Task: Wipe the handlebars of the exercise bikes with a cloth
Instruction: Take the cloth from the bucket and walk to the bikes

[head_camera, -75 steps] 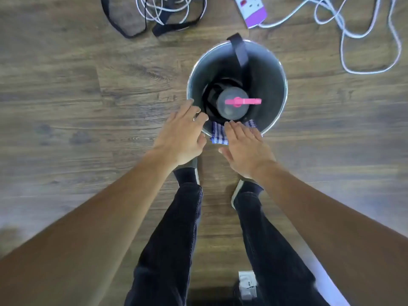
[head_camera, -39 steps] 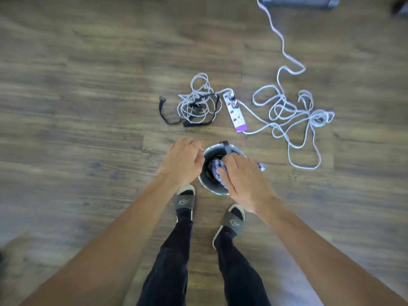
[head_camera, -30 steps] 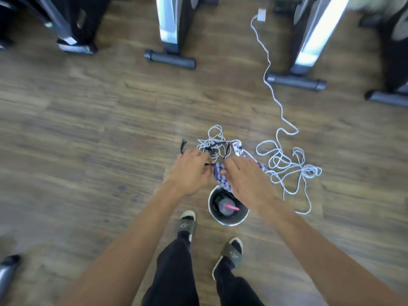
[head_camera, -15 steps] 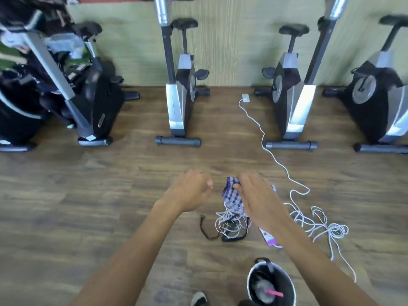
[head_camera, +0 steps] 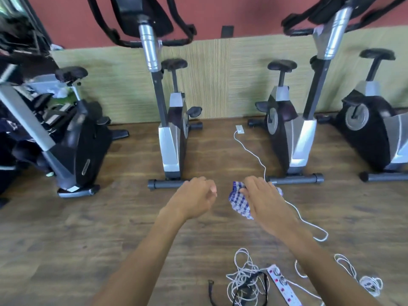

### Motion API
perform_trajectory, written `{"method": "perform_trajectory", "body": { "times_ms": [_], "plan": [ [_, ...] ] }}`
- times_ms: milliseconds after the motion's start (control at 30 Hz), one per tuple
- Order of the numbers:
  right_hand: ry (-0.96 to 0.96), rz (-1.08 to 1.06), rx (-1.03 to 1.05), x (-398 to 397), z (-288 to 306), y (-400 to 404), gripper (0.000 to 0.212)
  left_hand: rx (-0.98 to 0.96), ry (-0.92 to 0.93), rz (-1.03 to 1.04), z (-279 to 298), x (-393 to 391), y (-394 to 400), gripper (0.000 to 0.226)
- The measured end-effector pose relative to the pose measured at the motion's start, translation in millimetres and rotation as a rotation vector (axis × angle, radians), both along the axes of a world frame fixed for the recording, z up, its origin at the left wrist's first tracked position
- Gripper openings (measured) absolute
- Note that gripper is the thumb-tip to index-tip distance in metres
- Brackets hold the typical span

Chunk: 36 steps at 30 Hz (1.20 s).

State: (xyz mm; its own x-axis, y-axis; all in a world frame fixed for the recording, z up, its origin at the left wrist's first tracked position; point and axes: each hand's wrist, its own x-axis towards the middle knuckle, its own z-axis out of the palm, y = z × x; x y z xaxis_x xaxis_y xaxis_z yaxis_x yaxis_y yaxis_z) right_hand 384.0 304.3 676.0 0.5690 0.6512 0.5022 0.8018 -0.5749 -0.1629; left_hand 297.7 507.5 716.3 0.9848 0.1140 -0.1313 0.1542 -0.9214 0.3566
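My right hand point(head_camera: 262, 200) grips a bunched blue-and-white checked cloth point(head_camera: 238, 200) at mid-frame, above the wooden floor. My left hand point(head_camera: 194, 198) hangs beside it, fingers loosely curled, holding nothing. Ahead stand several exercise bikes along the wall. The nearest left bike point(head_camera: 171, 133) has black handlebars point(head_camera: 152, 41) at the top of the frame. The bike to the right point(head_camera: 295, 138) has its handlebars point(head_camera: 306, 21) near the top right. Both hands are well below and short of the handlebars.
A white cable point(head_camera: 260, 164) runs from a wall plug across the floor to a tangled heap with a power strip point(head_camera: 283, 284) near my feet. A dark bike point(head_camera: 77, 138) stands at left, another bike point(head_camera: 375, 133) at far right.
The cloth came out of the metal bucket in my right hand. The view rose from the bucket and floor to the bikes; the bucket has left the frame.
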Motion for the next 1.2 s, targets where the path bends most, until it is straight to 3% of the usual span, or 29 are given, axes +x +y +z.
{"method": "perform_trajectory", "body": {
  "times_ms": [133, 300, 400, 533, 700, 867, 967, 1100, 1200],
  "plan": [
    [-0.096, -0.02, -0.034, 64.9, 11.5, 39.6, 0.014, -0.011, -0.019, 0.01, 13.1, 61.9, 44.0, 0.019],
    [-0.173, -0.092, 0.017, 149.1, 21.3, 94.6, 0.033, -0.007, -0.021, -0.056, 17.7, 163.6, 101.1, 0.023],
    [-0.117, -0.134, 0.004, 206.4, 14.4, 128.2, 0.034, 0.007, 0.013, -0.134, 10.1, 234.9, 136.7, 0.025],
    [-0.088, -0.236, 0.059, 279.5, 11.4, 171.3, 0.012, 0.011, 0.03, -0.234, 6.6, 331.7, 184.9, 0.021],
    [0.069, -0.355, 0.068, 366.1, 23.1, 208.3, 0.023, 0.011, 0.011, -0.326, 23.5, 447.2, 231.4, 0.017],
    [0.108, -0.371, 0.075, 452.8, 37.7, 230.9, 0.014, -0.01, -0.009, -0.381, 36.3, 546.2, 256.4, 0.02],
    [0.11, -0.394, 0.095, 510.0, 41.2, 237.8, 0.038, -0.027, -0.011, -0.411, 38.7, 608.6, 263.3, 0.015],
    [0.111, -0.406, 0.134, 585.8, 44.4, 239.7, 0.049, -0.038, -0.026, -0.44, 37.7, 694.8, 260.7, 0.02],
    [0.094, -0.402, 0.125, 642.6, 46.1, 235.3, 0.031, -0.029, -0.046, -0.445, 35.9, 754.6, 255.3, 0.023]
  ]
}}
